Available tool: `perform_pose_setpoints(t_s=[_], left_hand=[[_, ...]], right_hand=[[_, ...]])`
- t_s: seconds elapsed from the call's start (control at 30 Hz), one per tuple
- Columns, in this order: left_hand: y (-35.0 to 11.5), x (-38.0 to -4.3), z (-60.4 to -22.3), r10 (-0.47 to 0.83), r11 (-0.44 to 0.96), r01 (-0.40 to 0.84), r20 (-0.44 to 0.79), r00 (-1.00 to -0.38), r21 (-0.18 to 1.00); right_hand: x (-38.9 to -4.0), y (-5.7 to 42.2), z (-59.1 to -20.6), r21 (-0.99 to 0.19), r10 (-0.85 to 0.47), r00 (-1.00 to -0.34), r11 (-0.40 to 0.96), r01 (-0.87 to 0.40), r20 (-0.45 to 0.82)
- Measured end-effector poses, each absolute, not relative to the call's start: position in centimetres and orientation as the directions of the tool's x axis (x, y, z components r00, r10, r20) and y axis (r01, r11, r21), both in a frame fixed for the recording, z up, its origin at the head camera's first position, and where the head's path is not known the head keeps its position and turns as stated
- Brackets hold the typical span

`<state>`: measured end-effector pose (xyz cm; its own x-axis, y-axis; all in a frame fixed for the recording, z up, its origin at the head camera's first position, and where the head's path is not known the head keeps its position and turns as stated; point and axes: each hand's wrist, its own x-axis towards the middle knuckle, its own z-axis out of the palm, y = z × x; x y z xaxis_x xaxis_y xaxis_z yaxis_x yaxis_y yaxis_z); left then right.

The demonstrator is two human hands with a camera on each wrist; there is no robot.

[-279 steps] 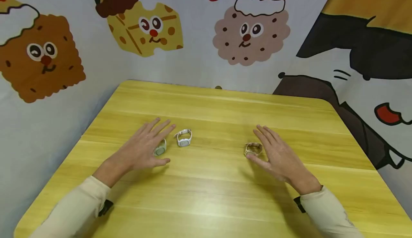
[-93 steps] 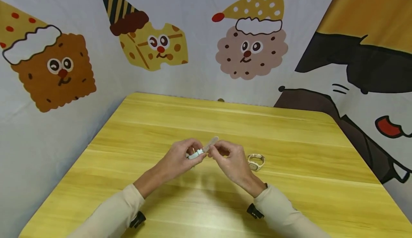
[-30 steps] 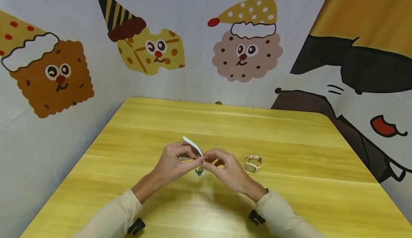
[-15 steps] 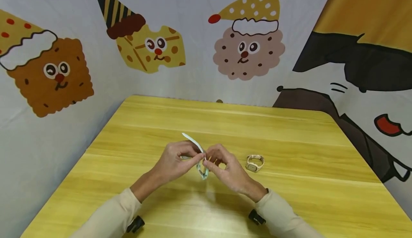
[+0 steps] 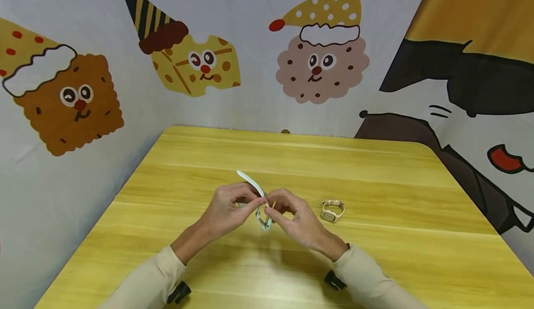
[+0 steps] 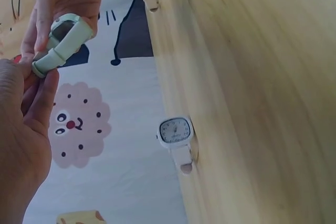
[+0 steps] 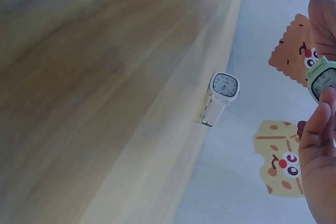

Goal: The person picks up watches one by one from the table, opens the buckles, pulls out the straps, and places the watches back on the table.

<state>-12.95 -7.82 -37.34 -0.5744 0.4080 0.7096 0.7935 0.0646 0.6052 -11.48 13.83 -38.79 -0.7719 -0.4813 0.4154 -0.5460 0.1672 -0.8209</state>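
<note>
A pale green wristwatch [image 5: 264, 221] is held off the table between both hands, its long strap end pointing up and left in the head view. My left hand [image 5: 229, 209] pinches the strap with thumb and fingers. From the other side my right hand [image 5: 298, 216] grips the same watch, fingertips almost meeting the left ones. The green watch [image 6: 73, 40] shows its looped band in the left wrist view, and its dial [image 7: 324, 80] in the right wrist view. Fingers cover the buckle, so whether it is fastened cannot be told.
A beige watch [image 5: 332, 211] stands on the wooden table [image 5: 375, 262], right of the right hand. A white watch [image 6: 176, 132] also stands there, mostly hidden behind the left hand in the head view. A cartoon-printed cloth [image 5: 258, 105] hangs behind the table.
Earlier, both hands hovered apart and the green watch lay by the white one. It was then lifted; its strap end swung from pointing right to up-left. The last half second shows barely any movement.
</note>
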Motion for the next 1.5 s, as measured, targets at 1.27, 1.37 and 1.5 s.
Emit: perform_pose_setpoints(t_s=[1.27,1.37,1.5], left_hand=[[-9.7,-13.3,-38.1,0.333,0.09,0.756,0.696,-0.637,0.649],[-9.8,-13.4,-38.0,0.324,0.078,0.754,0.699,-0.638,0.652],[-9.8,-13.5,-38.0,0.314,0.068,0.747,0.697,-0.645,0.661]], right_hand=[[-11.2,14.4,-40.5,-0.858,-0.548,-0.784,0.214,-0.467,0.29],[-11.2,14.4,-40.3,-0.858,-0.543,-0.789,0.218,-0.464,0.288],[-11.2,14.4,-40.1,-0.861,-0.541,-0.792,0.222,-0.458,0.282]])
